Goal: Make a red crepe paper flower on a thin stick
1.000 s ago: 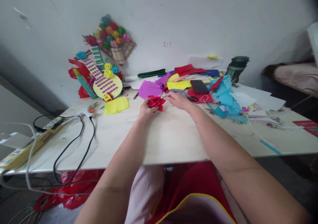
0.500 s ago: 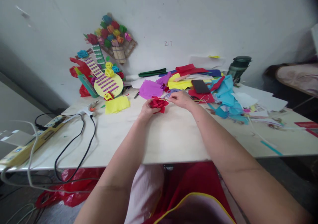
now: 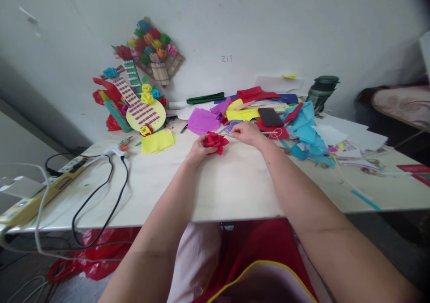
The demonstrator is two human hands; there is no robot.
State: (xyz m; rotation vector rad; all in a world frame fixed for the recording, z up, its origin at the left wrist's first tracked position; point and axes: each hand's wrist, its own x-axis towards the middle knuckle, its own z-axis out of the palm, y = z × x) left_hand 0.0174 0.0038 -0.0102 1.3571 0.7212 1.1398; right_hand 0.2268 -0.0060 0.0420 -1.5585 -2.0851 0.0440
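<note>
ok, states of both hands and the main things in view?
Left hand, closed on red flower
Right hand, pinching thin stick
Red flower, petals spread
Thin stick, one end at flower
Phone, flat, upper face dark
Dark bottle, upright, lid on
Teal tube, tilted

bare left hand (image 3: 199, 149), fingers curled, extends toward one o'clock; bare right hand (image 3: 247, 134), pinching, toward ten.
</note>
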